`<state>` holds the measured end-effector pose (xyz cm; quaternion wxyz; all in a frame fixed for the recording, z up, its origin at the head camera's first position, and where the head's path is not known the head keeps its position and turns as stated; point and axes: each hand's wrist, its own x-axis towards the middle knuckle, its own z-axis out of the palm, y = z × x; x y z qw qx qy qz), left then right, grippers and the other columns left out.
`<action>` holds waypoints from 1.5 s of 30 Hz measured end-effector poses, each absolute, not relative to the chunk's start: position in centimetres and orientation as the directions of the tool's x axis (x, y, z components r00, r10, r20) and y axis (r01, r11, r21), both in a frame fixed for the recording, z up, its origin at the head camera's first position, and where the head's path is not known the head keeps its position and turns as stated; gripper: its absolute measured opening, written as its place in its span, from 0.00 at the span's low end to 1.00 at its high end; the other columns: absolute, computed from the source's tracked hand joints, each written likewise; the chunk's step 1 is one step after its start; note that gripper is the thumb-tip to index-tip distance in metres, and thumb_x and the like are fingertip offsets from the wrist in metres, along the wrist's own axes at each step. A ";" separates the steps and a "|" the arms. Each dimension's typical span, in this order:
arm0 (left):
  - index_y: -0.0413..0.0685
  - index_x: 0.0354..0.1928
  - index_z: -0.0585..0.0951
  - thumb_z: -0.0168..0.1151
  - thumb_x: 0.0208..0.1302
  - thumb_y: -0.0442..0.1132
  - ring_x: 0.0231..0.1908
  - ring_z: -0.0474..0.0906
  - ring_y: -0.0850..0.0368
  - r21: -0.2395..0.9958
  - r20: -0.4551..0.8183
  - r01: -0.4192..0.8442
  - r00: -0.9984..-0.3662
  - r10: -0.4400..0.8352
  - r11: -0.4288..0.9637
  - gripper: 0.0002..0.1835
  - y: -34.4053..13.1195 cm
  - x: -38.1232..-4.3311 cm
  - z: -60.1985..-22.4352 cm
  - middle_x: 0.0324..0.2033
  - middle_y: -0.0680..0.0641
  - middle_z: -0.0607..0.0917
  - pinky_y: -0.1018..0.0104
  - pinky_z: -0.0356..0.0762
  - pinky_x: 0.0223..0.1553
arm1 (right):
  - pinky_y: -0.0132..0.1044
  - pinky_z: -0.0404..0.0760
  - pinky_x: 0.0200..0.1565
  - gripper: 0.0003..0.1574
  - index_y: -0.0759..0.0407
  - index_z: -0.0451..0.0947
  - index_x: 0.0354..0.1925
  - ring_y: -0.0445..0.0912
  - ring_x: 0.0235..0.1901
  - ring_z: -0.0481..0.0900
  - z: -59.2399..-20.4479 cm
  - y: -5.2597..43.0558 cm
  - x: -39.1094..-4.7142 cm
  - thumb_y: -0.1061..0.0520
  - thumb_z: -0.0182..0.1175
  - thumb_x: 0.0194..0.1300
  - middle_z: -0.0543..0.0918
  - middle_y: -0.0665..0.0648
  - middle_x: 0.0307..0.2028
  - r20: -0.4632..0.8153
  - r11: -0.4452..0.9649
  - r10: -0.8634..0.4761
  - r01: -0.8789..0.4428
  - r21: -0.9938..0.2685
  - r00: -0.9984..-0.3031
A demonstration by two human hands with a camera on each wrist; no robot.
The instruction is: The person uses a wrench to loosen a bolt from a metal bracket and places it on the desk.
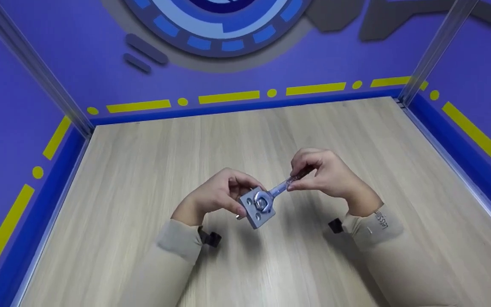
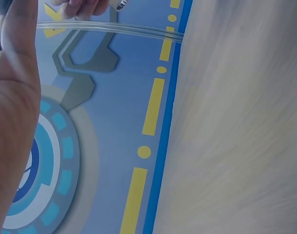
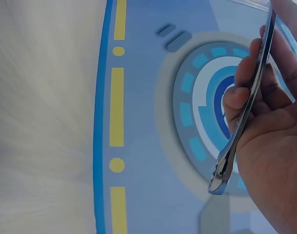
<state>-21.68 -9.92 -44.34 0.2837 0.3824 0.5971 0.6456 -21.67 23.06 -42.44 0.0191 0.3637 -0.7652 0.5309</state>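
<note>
My left hand (image 1: 220, 192) grips a small grey metal block (image 1: 254, 219) by its edge, thumb on the near face. Round holes show in that face, and a hex bolt head (image 1: 261, 203) stands out from it. In my right hand (image 1: 326, 175) is a metal wrench (image 1: 278, 189), pinched along its handle between thumb and fingers. One wrench end lies around the bolt head. The right wrist view shows the wrench's other end (image 3: 220, 180) beyond the palm. The block is out of sight in both wrist views. A small shiny piece (image 1: 239, 217) shows below my left thumb; its kind is unclear.
Both hands are above a light wood tabletop (image 1: 177, 145). Blue panels with yellow markings (image 1: 228, 97) stand along the back and both sides, with metal posts (image 1: 437, 51) at the corners. Black wrist-camera mounts (image 1: 213, 238) stick out from the sleeves.
</note>
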 end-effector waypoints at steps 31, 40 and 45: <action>0.33 0.73 0.80 0.87 0.60 0.31 0.54 0.87 0.56 0.944 0.136 0.024 -0.937 0.323 -0.328 0.40 -15.6 -25.7 -48.7 0.56 0.48 0.89 0.73 0.84 0.40 | 0.30 0.79 0.42 0.33 0.55 0.93 0.58 0.43 0.45 0.78 -40.4 39.4 -29.6 0.33 0.79 0.69 0.87 0.29 0.37 0.173 0.604 0.248 0.013 -0.797 -0.953; 0.33 0.75 0.78 0.78 0.62 0.23 0.58 0.87 0.59 0.981 0.120 0.065 -0.944 0.306 -0.183 0.38 -15.7 -26.0 -49.1 0.58 0.52 0.89 0.73 0.90 0.56 | 0.38 0.78 0.50 0.38 0.56 0.90 0.64 0.46 0.52 0.74 -42.2 42.9 -31.4 0.31 0.77 0.71 0.85 0.27 0.37 0.042 0.625 0.291 0.157 -0.765 -0.956; 0.32 0.75 0.78 0.80 0.61 0.25 0.59 0.87 0.59 0.984 0.131 0.086 -0.941 0.313 -0.153 0.39 -15.6 -26.1 -49.3 0.58 0.52 0.90 0.71 0.90 0.61 | 0.41 0.78 0.54 0.38 0.56 0.88 0.65 0.49 0.57 0.74 -43.5 44.2 -32.2 0.32 0.78 0.71 0.85 0.34 0.42 -0.046 0.590 0.314 0.233 -0.773 -0.948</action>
